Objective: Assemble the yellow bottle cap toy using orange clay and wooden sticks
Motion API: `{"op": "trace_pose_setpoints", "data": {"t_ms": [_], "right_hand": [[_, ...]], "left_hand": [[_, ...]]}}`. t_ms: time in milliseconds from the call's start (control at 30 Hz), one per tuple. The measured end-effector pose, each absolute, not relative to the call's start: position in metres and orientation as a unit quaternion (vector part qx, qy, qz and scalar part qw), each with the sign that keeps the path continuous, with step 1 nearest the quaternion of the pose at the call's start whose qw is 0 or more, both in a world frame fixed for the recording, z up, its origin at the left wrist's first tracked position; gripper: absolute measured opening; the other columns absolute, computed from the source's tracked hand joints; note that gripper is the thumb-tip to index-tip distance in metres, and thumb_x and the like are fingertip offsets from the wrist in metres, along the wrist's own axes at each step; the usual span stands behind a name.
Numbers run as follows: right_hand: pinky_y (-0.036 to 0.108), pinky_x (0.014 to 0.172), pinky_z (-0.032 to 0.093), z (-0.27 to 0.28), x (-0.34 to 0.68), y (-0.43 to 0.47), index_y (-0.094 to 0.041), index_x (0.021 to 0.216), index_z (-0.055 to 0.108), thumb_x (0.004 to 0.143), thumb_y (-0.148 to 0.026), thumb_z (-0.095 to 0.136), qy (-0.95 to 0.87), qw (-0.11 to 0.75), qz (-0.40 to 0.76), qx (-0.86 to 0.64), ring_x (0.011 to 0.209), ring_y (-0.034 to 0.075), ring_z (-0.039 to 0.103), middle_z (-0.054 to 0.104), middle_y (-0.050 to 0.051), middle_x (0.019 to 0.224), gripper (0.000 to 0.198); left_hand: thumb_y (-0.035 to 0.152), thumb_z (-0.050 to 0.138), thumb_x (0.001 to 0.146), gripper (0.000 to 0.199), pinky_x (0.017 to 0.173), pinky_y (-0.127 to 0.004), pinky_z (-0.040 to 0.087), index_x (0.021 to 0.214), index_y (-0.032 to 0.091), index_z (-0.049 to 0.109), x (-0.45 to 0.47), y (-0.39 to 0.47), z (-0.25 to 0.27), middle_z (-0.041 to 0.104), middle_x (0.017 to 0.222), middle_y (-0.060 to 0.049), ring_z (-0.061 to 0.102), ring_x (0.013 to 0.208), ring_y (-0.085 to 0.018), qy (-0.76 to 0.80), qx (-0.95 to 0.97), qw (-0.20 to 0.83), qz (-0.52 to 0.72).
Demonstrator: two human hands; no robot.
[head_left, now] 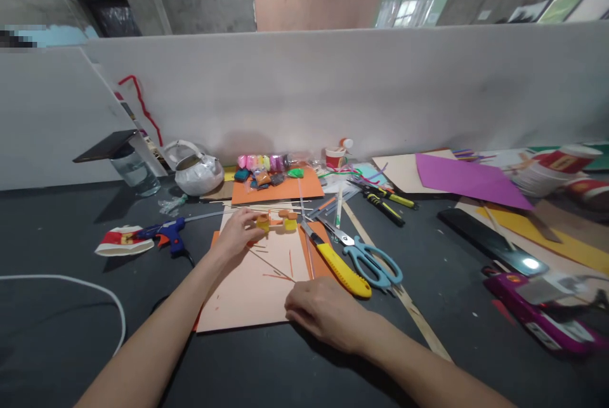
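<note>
Left hand (236,230) right up at the yellow blocks (290,224), far end of the paper (247,306); right hand (328,314) curled at its near right corner, knife (343,269) and scissors (375,263) just beyond!

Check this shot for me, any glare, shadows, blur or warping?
Head view: a bright white spot on the black device, glare or a lamp, I can't tell; a dark shadow under the right hand; the magenta tool looks blurred; cups near the right edge look stretched, likely lens distortion.
</note>
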State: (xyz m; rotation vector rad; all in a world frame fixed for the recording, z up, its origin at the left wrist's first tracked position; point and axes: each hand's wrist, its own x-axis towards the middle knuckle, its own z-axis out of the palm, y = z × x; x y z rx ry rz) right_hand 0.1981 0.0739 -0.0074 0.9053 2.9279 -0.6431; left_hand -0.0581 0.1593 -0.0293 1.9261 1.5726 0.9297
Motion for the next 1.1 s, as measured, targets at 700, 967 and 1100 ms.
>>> {"op": "trace_pose_setpoints", "data": {"t_ms": [700, 967, 1100], "right_hand": [[0.032, 0.063, 0.035, -0.017, 0.201, 0.072, -0.020, 0.093, 0.070, 0.105, -0.029, 0.045, 0.901, -0.114, -0.292, 0.300, 0.070, 0.018, 0.059, 0.071, 0.007, 0.081, 0.029], [0.032, 0.074, 0.054, -0.005, 0.203, 0.079, -0.024, 0.121, 0.062, 0.101, -0.044, 0.057, 0.681, -0.358, -0.485, 0.416, 0.082, 0.017, 0.065, 0.069, 0.006, 0.096, 0.029], [0.037, 0.082, 0.061, 0.000, 0.201, 0.082, -0.027, 0.138, 0.052, 0.094, -0.060, 0.063, 0.559, -0.440, -0.597, 0.370, 0.100, 0.020, 0.070, 0.065, 0.013, 0.127, 0.056]], "left_hand": [[0.037, 0.068, 0.097, 0.026, 0.100, -0.051, 0.054, 0.114, 0.018, 0.069, -0.053, 0.160, -0.025, 0.069, 0.125, -0.009, 0.066, 0.114, -0.026, 0.598, 0.695, 0.216, 0.335], [0.022, 0.073, 0.083, 0.012, 0.079, -0.035, 0.053, 0.091, 0.022, 0.064, -0.004, 0.120, 0.023, 0.069, 0.098, -0.001, 0.064, 0.092, -0.021, 0.581, 0.646, 0.247, 0.430], [0.026, 0.072, 0.079, 0.012, 0.078, -0.036, 0.052, 0.085, 0.025, 0.062, 0.022, 0.092, 0.039, 0.066, 0.086, 0.002, 0.062, 0.083, -0.021, 0.554, 0.633, 0.274, 0.466]]}}
